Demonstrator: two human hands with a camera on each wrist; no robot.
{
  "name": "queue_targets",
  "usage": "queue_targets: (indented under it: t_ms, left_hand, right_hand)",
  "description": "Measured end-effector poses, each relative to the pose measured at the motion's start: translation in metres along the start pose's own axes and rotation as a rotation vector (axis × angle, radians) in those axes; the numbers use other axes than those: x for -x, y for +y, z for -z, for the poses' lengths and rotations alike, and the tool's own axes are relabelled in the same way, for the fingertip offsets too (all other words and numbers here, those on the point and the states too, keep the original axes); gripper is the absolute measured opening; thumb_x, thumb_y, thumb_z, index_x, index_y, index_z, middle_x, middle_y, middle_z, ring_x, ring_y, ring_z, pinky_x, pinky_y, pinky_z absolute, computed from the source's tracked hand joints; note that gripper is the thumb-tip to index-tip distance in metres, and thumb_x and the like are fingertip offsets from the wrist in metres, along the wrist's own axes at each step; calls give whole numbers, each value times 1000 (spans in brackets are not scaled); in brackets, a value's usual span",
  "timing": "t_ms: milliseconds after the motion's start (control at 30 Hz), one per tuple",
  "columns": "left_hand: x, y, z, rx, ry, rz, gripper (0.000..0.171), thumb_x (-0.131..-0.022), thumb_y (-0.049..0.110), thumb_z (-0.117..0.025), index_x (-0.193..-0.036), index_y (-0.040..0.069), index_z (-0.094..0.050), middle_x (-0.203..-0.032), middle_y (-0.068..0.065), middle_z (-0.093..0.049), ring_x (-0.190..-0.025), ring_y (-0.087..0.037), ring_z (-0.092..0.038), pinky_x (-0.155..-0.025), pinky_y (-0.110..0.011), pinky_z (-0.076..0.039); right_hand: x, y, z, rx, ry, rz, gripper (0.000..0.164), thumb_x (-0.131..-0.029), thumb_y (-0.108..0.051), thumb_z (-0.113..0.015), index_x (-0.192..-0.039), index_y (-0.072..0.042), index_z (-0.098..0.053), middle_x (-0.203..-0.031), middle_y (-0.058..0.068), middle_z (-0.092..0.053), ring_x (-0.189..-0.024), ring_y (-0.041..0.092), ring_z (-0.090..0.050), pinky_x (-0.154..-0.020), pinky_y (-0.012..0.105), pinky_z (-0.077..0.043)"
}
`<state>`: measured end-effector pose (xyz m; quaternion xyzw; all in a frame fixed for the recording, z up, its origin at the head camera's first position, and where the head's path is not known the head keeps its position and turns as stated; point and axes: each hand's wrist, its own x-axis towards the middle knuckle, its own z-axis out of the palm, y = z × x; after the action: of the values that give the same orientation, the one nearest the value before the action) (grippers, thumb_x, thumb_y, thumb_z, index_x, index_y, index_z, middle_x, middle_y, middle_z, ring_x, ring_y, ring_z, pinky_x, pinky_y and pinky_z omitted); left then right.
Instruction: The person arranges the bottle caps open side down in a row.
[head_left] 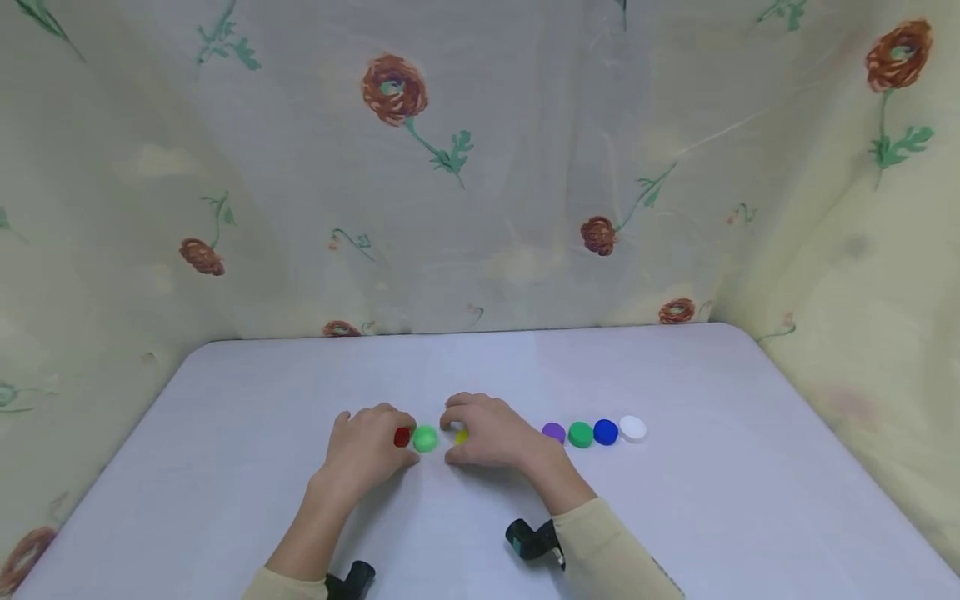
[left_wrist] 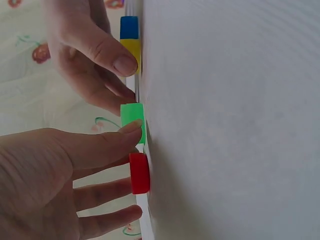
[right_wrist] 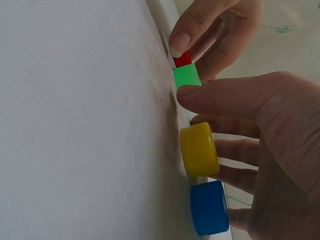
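A light green round cap (head_left: pixel 425 439) lies on the white table between the two hands. My left hand (head_left: pixel 367 446) is at its left side, thumb and forefinger spread apart, with a red cap (left_wrist: pixel 140 173) under the palm side of the fingers. To the right, my right hand (head_left: pixel 491 433) arches over a yellow cap (right_wrist: pixel 199 150), its thumb and forefinger also parted and pointing at the green cap. Beside the yellow one, a blue cap (right_wrist: pixel 209 208) sits below the right fingers; the hand hides it in the head view.
Past the right wrist, the row continues with a purple cap (head_left: pixel 553 432), a darker green cap (head_left: pixel 581 434), a dark blue cap (head_left: pixel 605 432) and a white cap (head_left: pixel 633 429). A flowered curtain (head_left: pixel 510 167) hangs behind and beside the table (head_left: pixel 720 500).
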<state>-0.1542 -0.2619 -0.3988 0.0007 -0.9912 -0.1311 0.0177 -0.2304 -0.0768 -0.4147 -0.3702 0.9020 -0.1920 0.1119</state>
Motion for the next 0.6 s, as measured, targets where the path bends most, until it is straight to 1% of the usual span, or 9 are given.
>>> queue_targets:
  t_ms: [133, 233, 400, 600]
  left_hand:
    - [-1, 2, -2, 18, 13, -14, 31, -77, 25, -84, -106, 18, -76, -107, -3, -73, -102, -26, -67, -99, -66, -40]
    - [-2, 4, -4, 35, 27, -23, 25, -79, 24, -83, -103, 18, -77, -106, -4, -73, -104, -29, -67, -102, -69, -37]
    - [-3, 5, -6, 28, 55, -34, 16, -81, 25, -81, -96, 18, -79, -105, -3, -74, -105, -29, -68, -103, -72, -35]
    - [-3, 3, -8, 23, 73, -57, 15, -80, 25, -82, -94, 19, -79, -103, -2, -75, -103, -28, -68, -102, -72, -36]
  right_hand:
    - [-2, 0, -2, -15, 9, 18, 37, -84, -30, -74, -118, -17, -71, -144, 6, -56, -136, 30, -49, -111, 54, -39]
    - [-4, -1, -3, -17, 18, 30, 34, -84, -28, -74, -116, -17, -72, -142, 6, -57, -134, 29, -51, -110, 53, -40]
    - [-6, -2, -7, 1, 46, 59, 31, -85, -26, -74, -115, -17, -73, -139, 6, -60, -130, 29, -55, -108, 50, -43]
    - [-8, -4, -9, 17, 64, 68, 27, -86, -25, -74, -112, -17, -74, -135, 5, -62, -126, 27, -58, -107, 46, -46]
